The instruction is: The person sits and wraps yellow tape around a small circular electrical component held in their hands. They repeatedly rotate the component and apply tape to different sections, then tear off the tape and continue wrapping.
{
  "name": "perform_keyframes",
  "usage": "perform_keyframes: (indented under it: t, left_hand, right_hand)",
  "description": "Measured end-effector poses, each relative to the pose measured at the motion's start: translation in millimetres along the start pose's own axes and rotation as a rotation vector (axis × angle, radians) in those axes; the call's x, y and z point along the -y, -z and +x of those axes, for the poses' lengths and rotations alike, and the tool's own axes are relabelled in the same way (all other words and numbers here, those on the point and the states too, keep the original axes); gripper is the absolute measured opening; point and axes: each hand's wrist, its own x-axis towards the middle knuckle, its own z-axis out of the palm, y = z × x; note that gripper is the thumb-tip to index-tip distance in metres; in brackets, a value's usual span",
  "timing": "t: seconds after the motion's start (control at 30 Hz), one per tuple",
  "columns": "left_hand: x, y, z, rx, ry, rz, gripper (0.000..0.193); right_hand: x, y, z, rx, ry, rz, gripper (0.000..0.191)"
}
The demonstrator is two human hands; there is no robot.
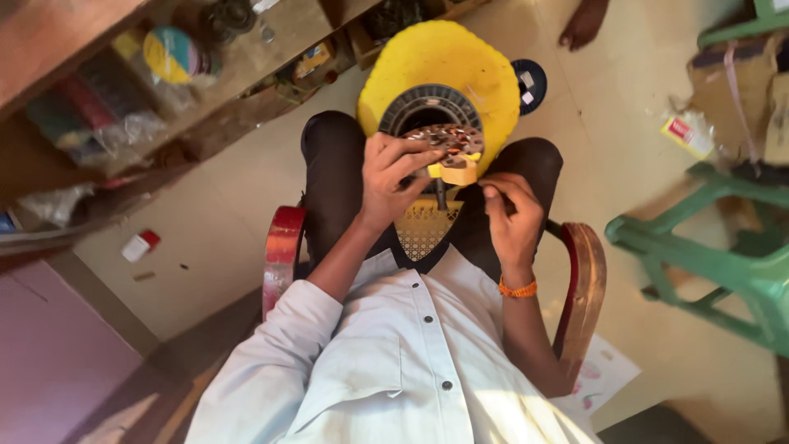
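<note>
Stator ring (pixel 433 105), dark and round with copper windings (pixel 444 140) packed at its lower edge, sits over the person's lap against a yellow disc (pixel 444 57). Left hand (pixel 393 177) is clamped on the winding side, fingers curled over the coils. Right hand (pixel 511 212) hangs just beside it, thumb and fingertips pinched together on something too fine to make out. An orange wristband (pixel 518 289) rings that wrist. A green plastic stool (pixel 707 247) stands off to the right.
</note>
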Motion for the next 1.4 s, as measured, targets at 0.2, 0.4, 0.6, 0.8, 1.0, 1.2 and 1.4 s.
perform_keyframes:
  t: [0.2, 0.4, 0.6, 0.8, 1.0, 1.2, 1.4]
  left_hand:
    - [-15, -14, -9, 0.011, 0.005, 0.003, 0.048]
    - [-23, -20, -22, 0.022, 0.027, 0.005, 0.05]
    - [-29, -17, -37, 0.03, 0.057, -0.033, 0.046]
    - [-39, -16, -47, 0.054, 0.061, -0.03, 0.045]
    - [-43, -9, -53, 0.026, 0.054, -0.023, 0.046]
    - [-41, 1, -62, 0.011, 0.027, -0.017, 0.045]
    - [-37, 14, -57, 0.037, -0.1, -0.007, 0.044]
  right_hand:
    - [-3, 5, -7, 0.04, 0.151, -0.064, 0.014]
    - [9, -9, -21, 0.051, 0.005, 0.0, 0.029]
    - [10, -29, -38, -0.146, 0.23, -0.103, 0.035]
    - [-1, -33, -58, -0.22, 0.305, -0.144, 0.025]
    - [-5, -19, -82, -0.019, 0.009, 0.357, 0.013]
    - [-6, -5, -104, -0.09, 0.086, 0.046, 0.016]
    - [10, -13, -107, 0.019, 0.36, -0.128, 0.024]
